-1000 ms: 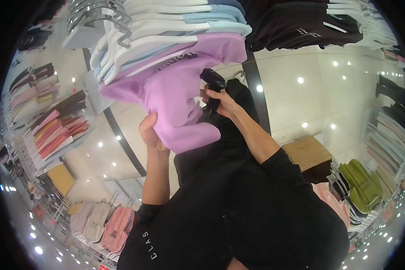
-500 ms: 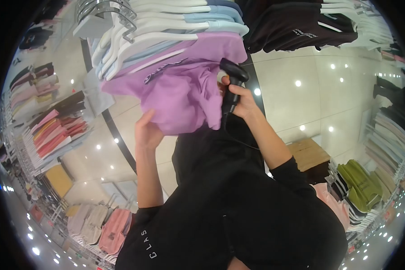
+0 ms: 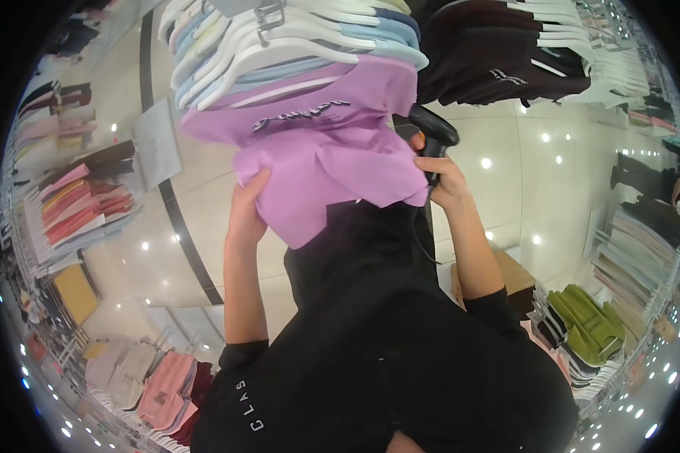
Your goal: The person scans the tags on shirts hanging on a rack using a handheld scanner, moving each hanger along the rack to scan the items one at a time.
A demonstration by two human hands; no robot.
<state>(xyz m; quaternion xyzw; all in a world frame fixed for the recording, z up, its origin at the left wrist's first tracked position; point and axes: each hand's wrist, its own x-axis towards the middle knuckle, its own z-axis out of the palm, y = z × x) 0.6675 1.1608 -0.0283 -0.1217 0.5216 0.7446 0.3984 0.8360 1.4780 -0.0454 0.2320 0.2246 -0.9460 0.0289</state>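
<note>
A lilac shirt (image 3: 302, 174) with dark lettering hangs from a white hanger (image 3: 279, 53) at the front of a rack, its lower part lifted and spread toward me. On its left edge, my left hand (image 3: 251, 208) pinches the fabric, thumb on top. My right hand (image 3: 447, 181) is closed round the handle of a black handheld scanner (image 3: 436, 132) with a cable running down from it. The fingers of that hand are also at the shirt's right edge, partly hidden by the cloth.
Light blue and white garments (image 3: 378, 45) hang behind the lilac shirt. Dark shirts (image 3: 483, 60) hang to the right. Folded red and pink clothes (image 3: 83, 204) lie left; a green garment (image 3: 585, 325) hangs at lower right. A person's dark-clothed legs (image 3: 646, 177) show at far right.
The shirt's lower part has gone from bunched to spread out between my hands. My right hand and the scanner have moved right. The rack appears shifted slightly rightward and down.
</note>
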